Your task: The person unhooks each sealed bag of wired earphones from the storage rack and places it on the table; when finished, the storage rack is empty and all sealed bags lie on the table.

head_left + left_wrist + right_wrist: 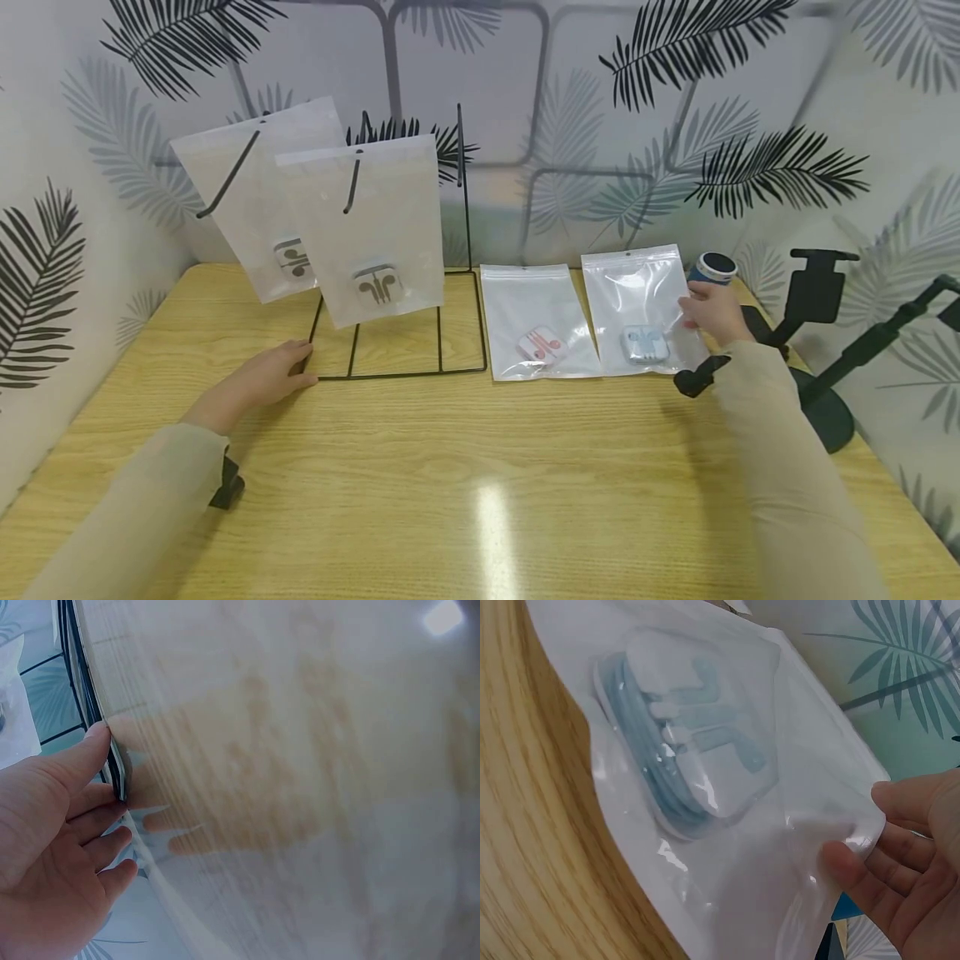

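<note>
At the right of the table (pixel 390 467), the right hand (pixel 716 312) pinches a pouch (pixel 633 287); the left hand (pixel 261 377) pinches the rack (pixel 401 374). Only the right-wrist view resolves the coiled blue cable (pixel 656 761); only the head view, both hanging pouches (pixel 378 208).

Blue, pink, white

Pale-blue earphones (pixel 716 740) show in one white bag (pixel 630 287), pinkish-red earphones (pixel 543 343) in another white bag (pixel 521 304). The rack (pixel 405 374) is black, the desk (pixel 375 475) yellow wood grain, the sleeves (pixel 787 467) beige; black and grey fronds (pixel 780 173) pattern the wall (pixel 585 37).
</note>
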A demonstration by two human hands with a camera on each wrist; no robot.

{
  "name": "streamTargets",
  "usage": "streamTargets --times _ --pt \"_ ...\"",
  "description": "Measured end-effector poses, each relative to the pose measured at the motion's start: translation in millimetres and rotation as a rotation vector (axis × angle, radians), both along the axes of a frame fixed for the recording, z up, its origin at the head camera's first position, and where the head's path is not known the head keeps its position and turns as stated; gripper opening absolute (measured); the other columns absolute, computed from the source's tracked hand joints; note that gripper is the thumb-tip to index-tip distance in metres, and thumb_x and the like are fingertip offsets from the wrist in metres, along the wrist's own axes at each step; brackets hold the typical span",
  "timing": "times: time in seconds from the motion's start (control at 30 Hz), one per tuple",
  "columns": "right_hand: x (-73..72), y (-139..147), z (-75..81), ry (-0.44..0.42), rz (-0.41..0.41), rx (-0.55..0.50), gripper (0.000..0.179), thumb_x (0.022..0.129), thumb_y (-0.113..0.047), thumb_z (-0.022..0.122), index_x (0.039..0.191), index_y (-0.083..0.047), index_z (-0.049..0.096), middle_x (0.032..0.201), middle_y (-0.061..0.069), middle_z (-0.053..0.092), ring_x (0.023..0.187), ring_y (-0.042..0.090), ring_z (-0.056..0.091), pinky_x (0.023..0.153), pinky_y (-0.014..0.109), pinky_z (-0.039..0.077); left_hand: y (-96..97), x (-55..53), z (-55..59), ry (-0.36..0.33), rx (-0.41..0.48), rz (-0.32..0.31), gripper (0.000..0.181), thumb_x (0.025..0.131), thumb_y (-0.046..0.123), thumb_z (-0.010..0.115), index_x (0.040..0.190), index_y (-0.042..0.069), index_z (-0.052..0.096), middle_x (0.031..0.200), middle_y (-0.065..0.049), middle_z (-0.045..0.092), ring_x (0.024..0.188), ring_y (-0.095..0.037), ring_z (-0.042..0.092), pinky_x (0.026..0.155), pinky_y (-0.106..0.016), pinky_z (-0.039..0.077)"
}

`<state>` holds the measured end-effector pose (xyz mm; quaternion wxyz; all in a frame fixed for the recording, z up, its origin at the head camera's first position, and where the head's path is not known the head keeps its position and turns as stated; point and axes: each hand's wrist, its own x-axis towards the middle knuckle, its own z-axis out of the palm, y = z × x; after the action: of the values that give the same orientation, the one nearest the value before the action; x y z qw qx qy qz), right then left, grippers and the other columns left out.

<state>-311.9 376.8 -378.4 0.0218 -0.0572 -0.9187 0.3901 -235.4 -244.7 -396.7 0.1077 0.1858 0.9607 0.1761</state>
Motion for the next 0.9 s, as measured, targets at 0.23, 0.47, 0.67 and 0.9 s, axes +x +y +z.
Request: streamTargets --times 0.23,0.47,0.67,0.9 --pt "-1.2 -6 -3.2 -0.101 -0.054 0.037 0.050 0.096 -0.014 0.046 0.139 0.007 0.032 0.119 0.029 0.047 0.071 0.020 0.056 0.052 0.018 0.044 -2.3 -1.8 -1.9 0.004 -0.008 -0.004 0.061 0.093 0.021 0.056 0.133 -0.017 0.032 0.136 -0.038 0.026 0.124 -0.052 0.025 0.100 -0.059 0.024" --pt "-0.1 -10 -1.9 -0.155 -0.060 0.052 0.046 0.096 -0.015 0.045 0.135 0.009 0.038 0.110 0.024 0.051 0.075 0.024 0.053 0.057 0.023 0.041 -5.4 -2.1 -4.0 0.017 0.029 -0.008 0.065 0.093 0.029 0.056 0.133 -0.016 0.033 0.136 -0.038 0.028 0.124 -0.052 0.025 0.100 -0.060 0.024" --pt "1.7 -11 -0.6 -0.195 -0.041 0.083 0.046 0.095 -0.016 0.045 0.132 0.011 0.040 0.102 0.023 0.052 0.079 0.027 0.052 0.063 0.027 0.041 -7.0 -3.4 -6.5 0.023 0.045 -0.009 0.066 0.093 0.031 0.056 0.133 -0.016 0.033 0.135 -0.038 0.028 0.124 -0.052 0.026 0.100 -0.060 0.024" --pt "1.4 -8 -4.0 -0.203 -0.013 0.134 0.046 0.095 -0.019 0.046 0.130 0.012 0.042 0.095 0.020 0.055 0.080 0.027 0.051 0.069 0.033 0.040 -1.3 -0.7 -0.7 -0.008 0.004 0.004 0.062 0.093 0.023 0.056 0.134 -0.016 0.031 0.137 -0.037 0.025 0.125 -0.052 0.023 0.100 -0.059 0.023"
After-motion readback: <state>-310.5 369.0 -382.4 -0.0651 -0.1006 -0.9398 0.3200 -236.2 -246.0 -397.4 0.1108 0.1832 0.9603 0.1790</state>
